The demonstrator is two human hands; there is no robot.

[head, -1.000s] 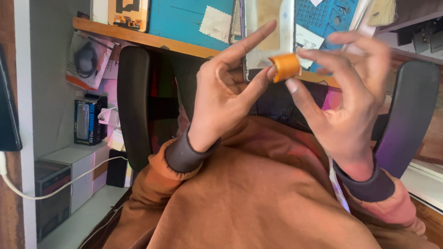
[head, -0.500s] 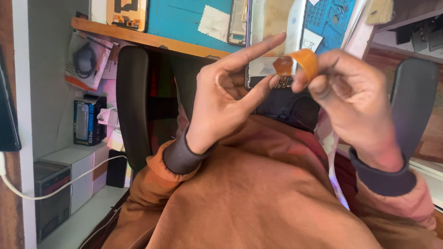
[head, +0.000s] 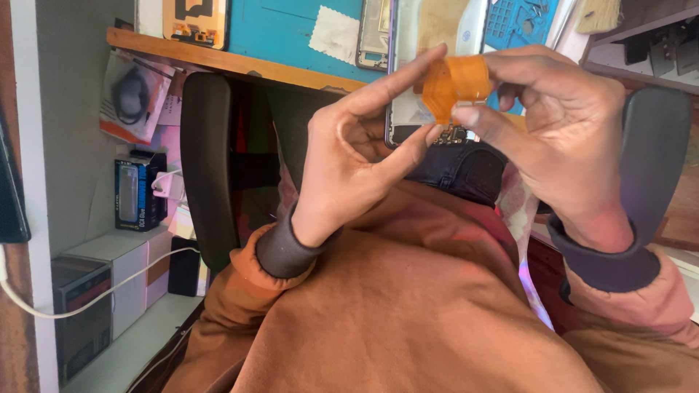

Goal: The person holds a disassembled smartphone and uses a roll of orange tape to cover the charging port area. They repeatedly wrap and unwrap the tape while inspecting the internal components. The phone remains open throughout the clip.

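Orange translucent tape strip [head: 453, 86] sits pinched between both raised hands: left hand [head: 360, 156] grips it with forefinger and thumb, right hand [head: 557, 127] curls around its other side. Behind them lies an opened phone [head: 408, 44] on a blue mat [head: 280, 29].

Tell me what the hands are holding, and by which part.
Both hands pinch a translucent orange strip of tape: left hand at its left edge, right hand at its right.
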